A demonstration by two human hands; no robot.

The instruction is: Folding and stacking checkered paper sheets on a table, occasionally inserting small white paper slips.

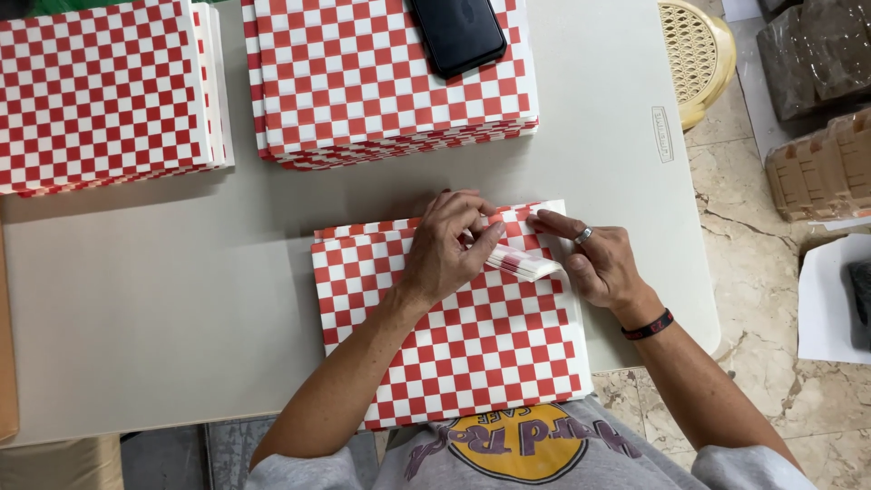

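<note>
Seen from above, a person sits at a pale grey desk (181, 299) folding a sheet of red-and-white checkered paper (454, 336), which lies flat at the desk's near edge, right in front of them. The left hand (446, 247) is pinched together on a folded flap (522, 263) near the sheet's top edge, lifting it into a small wedge. The right hand (594, 263), wearing a ring and a dark wristband, lies open with its fingers pressing the top right corner flat, seemingly to steady the sheet while the fold is shaped. Two neat stacks of the same checkered paper (109, 91) (381, 91) rest at the far side, within reach, and a black phone (458, 34) lies on the right-hand stack. Beyond the desk is a marble-patterned floor (753, 263), a yellow woven stool (699, 54) and brown cartons (821, 168).
</note>
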